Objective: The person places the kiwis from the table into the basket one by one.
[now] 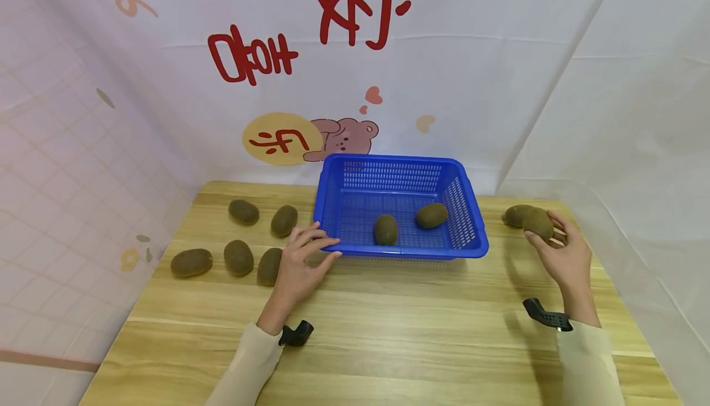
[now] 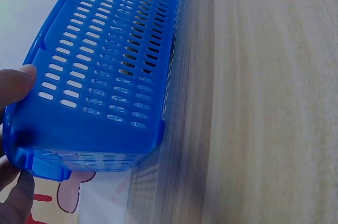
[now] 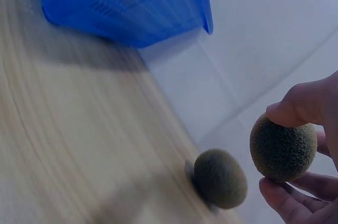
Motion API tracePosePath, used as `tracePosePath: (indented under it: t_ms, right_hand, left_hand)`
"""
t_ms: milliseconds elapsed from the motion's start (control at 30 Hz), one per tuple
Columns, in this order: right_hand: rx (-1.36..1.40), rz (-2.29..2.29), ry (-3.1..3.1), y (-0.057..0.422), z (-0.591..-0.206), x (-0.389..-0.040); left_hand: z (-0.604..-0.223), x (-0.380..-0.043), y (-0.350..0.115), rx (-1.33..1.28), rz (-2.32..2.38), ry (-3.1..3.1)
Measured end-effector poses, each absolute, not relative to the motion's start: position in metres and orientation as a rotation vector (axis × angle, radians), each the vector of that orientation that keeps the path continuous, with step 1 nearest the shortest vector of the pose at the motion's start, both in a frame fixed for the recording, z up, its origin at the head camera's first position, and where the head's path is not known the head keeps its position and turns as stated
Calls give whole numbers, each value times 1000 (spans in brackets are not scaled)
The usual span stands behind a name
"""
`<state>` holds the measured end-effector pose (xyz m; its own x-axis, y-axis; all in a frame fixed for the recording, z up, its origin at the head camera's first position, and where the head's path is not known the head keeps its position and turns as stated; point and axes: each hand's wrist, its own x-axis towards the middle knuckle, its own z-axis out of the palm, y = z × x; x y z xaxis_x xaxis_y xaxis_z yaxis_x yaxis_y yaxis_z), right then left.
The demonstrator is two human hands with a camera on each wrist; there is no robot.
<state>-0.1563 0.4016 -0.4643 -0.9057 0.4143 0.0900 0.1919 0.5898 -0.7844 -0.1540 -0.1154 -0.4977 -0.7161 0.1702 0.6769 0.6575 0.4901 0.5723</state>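
Note:
A brown kiwi fruit (image 1: 538, 223) is held between the thumb and fingers of my right hand (image 1: 567, 255), raised off the table. Just beside it, another kiwi (image 1: 518, 215) lies on the wood; the right wrist view shows the held kiwi (image 3: 283, 147) apart from the lying kiwi (image 3: 220, 178). My left hand (image 1: 302, 264) grips the near left corner of a blue plastic basket (image 1: 396, 251), thumb and fingers at its rim. Inside the basket lie two kiwis, one kiwi (image 1: 386, 230) near the front and another kiwi (image 1: 432, 215) to the right.
Left of the basket several kiwis (image 1: 238, 258) lie on the wooden table (image 1: 399, 332), one kiwi (image 1: 270, 267) partly behind my left hand. A white printed cloth (image 1: 460, 85) hangs behind the table and along both sides.

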Motion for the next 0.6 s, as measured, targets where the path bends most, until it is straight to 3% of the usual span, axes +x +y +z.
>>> tracePosePath:
  t_ms: [600]
  right_hand:
    - [-326, 1249, -2601, 365, -438, -163]
  left_hand:
    - [-497, -153, -116, -676, -1174, -2200]
